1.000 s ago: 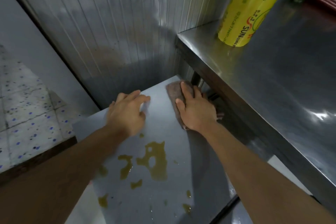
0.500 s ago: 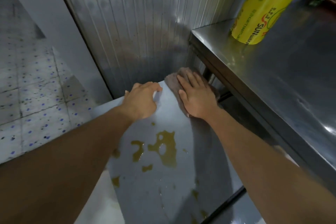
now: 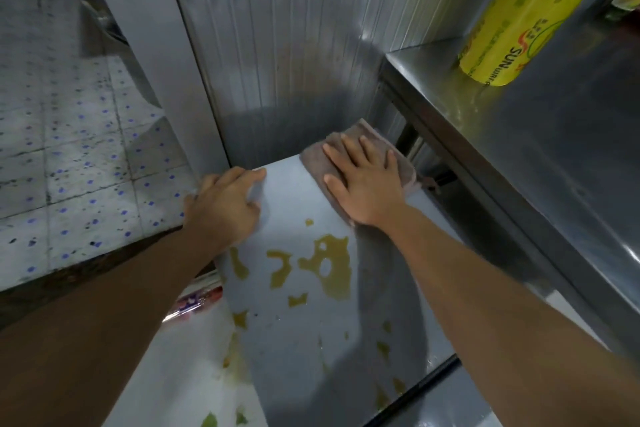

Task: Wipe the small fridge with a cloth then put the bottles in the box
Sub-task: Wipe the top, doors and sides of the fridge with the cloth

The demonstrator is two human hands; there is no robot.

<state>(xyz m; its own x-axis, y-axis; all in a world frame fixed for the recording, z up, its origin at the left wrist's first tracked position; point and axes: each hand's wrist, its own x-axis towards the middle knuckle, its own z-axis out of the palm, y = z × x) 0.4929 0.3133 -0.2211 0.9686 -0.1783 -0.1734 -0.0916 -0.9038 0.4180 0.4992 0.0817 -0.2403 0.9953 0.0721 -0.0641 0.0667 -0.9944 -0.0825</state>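
Tiled floor (image 3: 69, 156) at far left, speckled with blue dots. Next, left hand (image 3: 225, 208) braced on the far left corner of the fridge (image 3: 298, 340) top, fingers curled loosely over the edge, nothing held. Between the forearms, yellow-brown spill (image 3: 329, 260) in several patches across the middle of the top, smaller drips trailing toward the near edge and down the white face below. Right of that, right hand (image 3: 367, 184) spread flat, fingers straight, pressing the cloth (image 3: 374, 149) onto the far right corner, tight against the ribbed wall (image 3: 294, 45). Cloth well short of the spill. No bottles or box in view.

Risks, as judged from here: cloth dragged through the wet patches in one pass likely to smear them wider rather than lift them; liquid pushed over the near edge, adding to the drips on the front; cloth slipping off the right side into the gap beside the steel table (image 3: 554, 166); braced left hand sliding if the wet reaches it.

At far right, yellow roll (image 3: 519, 21) standing on the table. Readable on it: "SUNWRAP", seen upside down, printed twice.
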